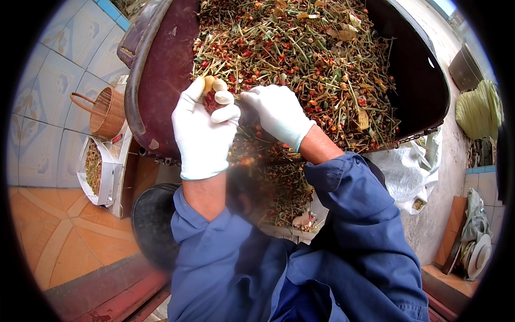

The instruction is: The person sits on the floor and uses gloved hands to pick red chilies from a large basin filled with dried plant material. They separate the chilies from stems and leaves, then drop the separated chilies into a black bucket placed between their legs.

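Observation:
Both hands wear white knit gloves. My left hand is palm up with its fingers curled around a small clump of dark red plant pieces. Just to its right, my right hand bends its fingers down at the near edge of the heap of dried plant stems; its fingertips are partly hidden, so I cannot tell if they pinch anything. Red and orange bits, leaves and cut stalks mix in the heap. It lies in an open dark maroon suitcase-like shell, and more plant matter has gathered below its near edge.
A wicker basket and a white box of plant bits stand at left by a tiled wall. A black round object is near my left forearm. At right are a white woven sack, a grey bucket and a yellow-green bundle.

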`<state>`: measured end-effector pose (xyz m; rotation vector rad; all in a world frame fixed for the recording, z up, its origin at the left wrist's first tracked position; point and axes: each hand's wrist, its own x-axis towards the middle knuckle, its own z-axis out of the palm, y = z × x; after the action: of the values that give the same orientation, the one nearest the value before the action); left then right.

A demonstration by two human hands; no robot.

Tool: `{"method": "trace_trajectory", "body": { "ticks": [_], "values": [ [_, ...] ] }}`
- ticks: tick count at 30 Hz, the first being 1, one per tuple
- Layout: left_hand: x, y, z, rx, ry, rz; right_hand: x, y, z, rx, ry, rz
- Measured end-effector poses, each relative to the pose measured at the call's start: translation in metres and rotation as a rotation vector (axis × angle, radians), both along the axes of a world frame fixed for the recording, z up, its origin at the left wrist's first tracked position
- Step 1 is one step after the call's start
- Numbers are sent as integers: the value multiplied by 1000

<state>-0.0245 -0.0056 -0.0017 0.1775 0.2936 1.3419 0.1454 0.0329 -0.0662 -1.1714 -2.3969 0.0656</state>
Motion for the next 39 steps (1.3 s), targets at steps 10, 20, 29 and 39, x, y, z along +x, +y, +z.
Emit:
{"method": "trace_trajectory", "body": {
  "ticks": [10, 20, 29, 39],
  "values": [
    [2, 0, 0, 0, 27, 5, 1, 1, -6, -60, 100, -26],
    [5, -2, 3, -26, 45, 8, -3, 0, -4, -36, 29, -12],
    [7, -2, 2, -29, 11, -15, -2, -3, -3, -66, 128, -94],
    [5, -2, 1, -39, 24, -10, -9, -7, 1, -72, 8, -50]
  ]
}}
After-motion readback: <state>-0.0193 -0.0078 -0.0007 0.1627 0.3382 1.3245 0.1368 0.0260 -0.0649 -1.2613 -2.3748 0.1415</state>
